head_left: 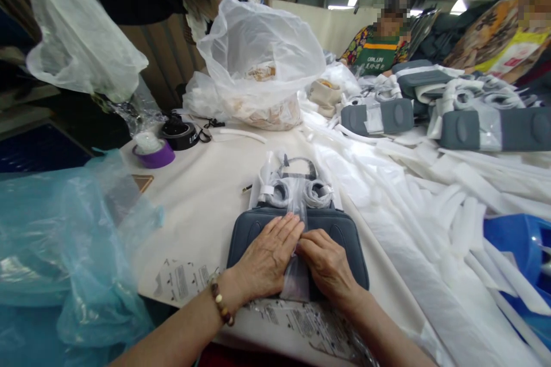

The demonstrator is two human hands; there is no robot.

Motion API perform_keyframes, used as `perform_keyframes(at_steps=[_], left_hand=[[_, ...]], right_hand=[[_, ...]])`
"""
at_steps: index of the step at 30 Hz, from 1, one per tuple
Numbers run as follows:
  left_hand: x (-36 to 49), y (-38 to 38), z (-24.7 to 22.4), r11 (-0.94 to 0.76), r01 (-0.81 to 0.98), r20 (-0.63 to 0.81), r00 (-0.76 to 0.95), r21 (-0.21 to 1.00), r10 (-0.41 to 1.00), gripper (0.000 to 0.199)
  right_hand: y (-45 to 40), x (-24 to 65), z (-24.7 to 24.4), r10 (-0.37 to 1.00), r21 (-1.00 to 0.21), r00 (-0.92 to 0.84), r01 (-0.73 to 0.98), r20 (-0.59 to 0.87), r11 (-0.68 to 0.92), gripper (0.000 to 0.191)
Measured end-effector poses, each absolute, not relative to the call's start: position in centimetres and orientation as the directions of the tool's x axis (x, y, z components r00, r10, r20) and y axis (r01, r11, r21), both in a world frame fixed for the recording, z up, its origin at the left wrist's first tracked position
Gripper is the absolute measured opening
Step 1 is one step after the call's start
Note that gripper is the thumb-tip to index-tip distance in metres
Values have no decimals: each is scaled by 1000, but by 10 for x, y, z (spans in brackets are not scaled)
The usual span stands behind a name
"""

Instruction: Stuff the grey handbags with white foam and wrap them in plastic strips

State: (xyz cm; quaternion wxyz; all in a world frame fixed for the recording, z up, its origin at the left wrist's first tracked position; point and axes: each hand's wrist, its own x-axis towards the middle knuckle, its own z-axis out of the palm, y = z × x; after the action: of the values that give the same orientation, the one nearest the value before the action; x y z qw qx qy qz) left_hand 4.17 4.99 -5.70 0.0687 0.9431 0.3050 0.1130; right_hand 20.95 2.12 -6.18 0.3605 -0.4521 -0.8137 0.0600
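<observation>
View from the head camera, looking down at a cloth-covered bench. A dark blue-grey bag lies flat near the bench's front edge, roughly mid-width. Its wrapped straps, bundled in clear film and white padding, lie at the bag's far side, and a clear plastic strip runs down its middle.

The left hand is spread flat on the bag, gripping nothing, fingertips over the strip; a beaded bracelet circles that wrist. The right hand rests beside it with bent fingers, tips against the strip; whether they pinch it cannot be told. Printed plastic film shows along the front edge.

Toward the left edge sit a purple tape roll and a black roll; pale blue plastic billows at the near left corner. A large translucent sack stands farther back. White strips cover the right side, with more grey bags beyond. Past the far edge is a person in a green apron.
</observation>
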Motion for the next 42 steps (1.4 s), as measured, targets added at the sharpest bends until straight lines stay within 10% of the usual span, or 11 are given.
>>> perform_keyframes(at_steps=[10,15,19,24,35,42], left_hand=[[33,57,-45,-775,513,47,823,369,567,96],[31,53,-40,-717,504,262,698,481,667,87],[32,30,-50,-819,525,549,625,231,556,46],[35,9,-68,-856,512,516,754,-76,405,38],[37,9,-69,-826,540,438,790,-165,429,50],[23,33,-113,-880,474,613,706,-37,354,80]], right_hand=[[19,206,-74,809,-430,-244,746,535,509,20],[17,202,-76,792,-423,-239,739,562,524,20],[16,201,-77,781,-418,-222,743,584,523,23],[16,201,-79,768,-412,-188,753,612,513,27],[4,219,-47,787,-525,86,788,611,322,21],[-79,387,-13,453,-456,453,883,768,-111,18]])
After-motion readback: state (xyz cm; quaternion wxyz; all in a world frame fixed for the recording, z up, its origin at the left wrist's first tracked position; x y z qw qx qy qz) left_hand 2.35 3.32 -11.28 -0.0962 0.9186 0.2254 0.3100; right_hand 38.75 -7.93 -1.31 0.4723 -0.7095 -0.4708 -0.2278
